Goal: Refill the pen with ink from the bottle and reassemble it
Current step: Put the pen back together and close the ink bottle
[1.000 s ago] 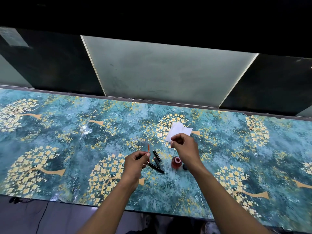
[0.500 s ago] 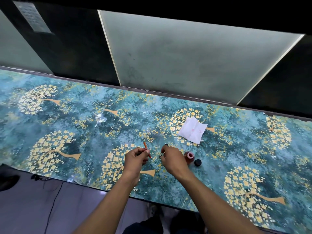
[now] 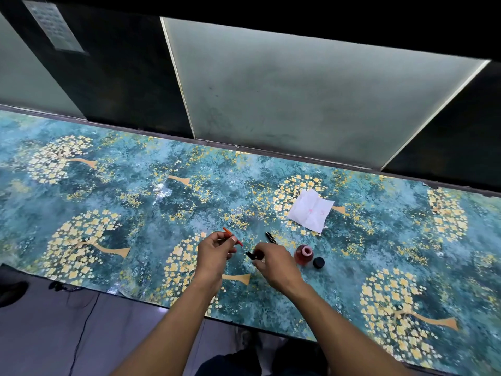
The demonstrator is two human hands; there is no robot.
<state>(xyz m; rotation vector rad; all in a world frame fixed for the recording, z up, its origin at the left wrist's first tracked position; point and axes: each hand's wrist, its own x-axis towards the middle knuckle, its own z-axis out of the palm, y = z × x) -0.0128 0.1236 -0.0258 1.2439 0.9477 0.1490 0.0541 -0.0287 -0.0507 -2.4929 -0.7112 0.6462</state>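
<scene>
Under right hand (image 3: 273,260) — perhaps newly-gripped pen part (image 3: 251,255)

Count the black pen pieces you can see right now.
2: one black pen piece gripped in the right hand, another black pen piece lying on the table just beyond that hand. More may be hidden under the hands.

ink bottle (image 3: 303,255) stands on the table (image 3: 135,202), cap (image 3: 318,262) just right, tissue (image 3: 310,210) behind.
</scene>
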